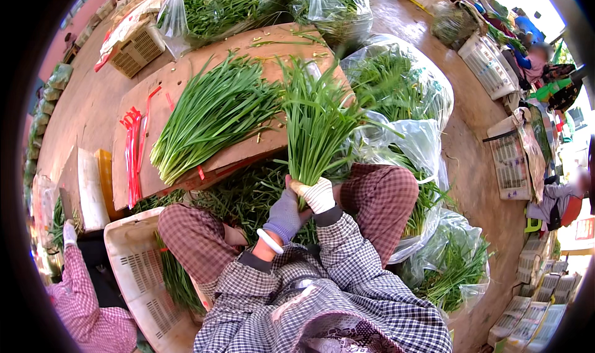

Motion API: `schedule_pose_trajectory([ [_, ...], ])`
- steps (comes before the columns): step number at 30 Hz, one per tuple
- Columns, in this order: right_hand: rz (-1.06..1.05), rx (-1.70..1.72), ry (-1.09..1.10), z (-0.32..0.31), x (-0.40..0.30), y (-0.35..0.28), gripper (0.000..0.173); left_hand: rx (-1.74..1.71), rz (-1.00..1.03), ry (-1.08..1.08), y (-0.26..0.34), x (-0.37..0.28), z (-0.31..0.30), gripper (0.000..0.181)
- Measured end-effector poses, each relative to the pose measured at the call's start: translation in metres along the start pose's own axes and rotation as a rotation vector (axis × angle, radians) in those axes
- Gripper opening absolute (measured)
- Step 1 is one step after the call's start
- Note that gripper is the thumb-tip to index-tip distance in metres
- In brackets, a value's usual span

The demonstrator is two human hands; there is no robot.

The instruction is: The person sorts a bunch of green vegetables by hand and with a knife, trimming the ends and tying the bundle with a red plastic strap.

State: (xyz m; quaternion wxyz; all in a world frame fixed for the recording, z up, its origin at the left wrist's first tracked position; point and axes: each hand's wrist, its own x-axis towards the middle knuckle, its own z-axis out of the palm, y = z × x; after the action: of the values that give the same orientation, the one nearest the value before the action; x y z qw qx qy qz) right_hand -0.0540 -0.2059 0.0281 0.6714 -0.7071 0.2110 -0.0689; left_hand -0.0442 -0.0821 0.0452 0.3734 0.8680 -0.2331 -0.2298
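A bunch of long, flat-leaved greens, likely garlic chives (312, 139), stands upright in front of me with its leaves fanned upward. My left hand (284, 216), in a purple-grey knit glove, grips the stem ends from below. Beside it my right hand (320, 196), in a white striped glove with bare fingertips, closes around the same stems. A larger heap of loose chives (218, 113) lies on a brown board (158, 90), its pale stem ends towards me. Red plastic tie strips (133, 151) rest left of that heap.
Clear plastic bags of greens (395, 78) line the board's right side and far edge. Loose greens (260, 190) lie beneath it, between my knees. At my left stands a white plastic crate (139, 264) holding chives (179, 278). A co-worker's sleeve (76, 278) is beyond it.
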Motion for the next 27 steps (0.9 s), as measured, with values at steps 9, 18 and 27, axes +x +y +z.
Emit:
schedule_pose_trajectory([
  [9,-0.001,0.008,-0.051,-0.047,-0.017,-0.013,0.031,-0.937,-0.123,-0.179,0.013,0.004,-0.018,0.079],
  [18,0.056,0.097,-0.421,-0.048,-0.049,-0.056,0.037,-1.346,0.078,-0.200,0.016,0.058,-0.066,0.045],
  [27,-0.599,-0.052,-0.337,-0.069,0.057,-0.163,0.046,-1.046,0.493,0.195,0.158,0.090,-0.172,0.031],
])
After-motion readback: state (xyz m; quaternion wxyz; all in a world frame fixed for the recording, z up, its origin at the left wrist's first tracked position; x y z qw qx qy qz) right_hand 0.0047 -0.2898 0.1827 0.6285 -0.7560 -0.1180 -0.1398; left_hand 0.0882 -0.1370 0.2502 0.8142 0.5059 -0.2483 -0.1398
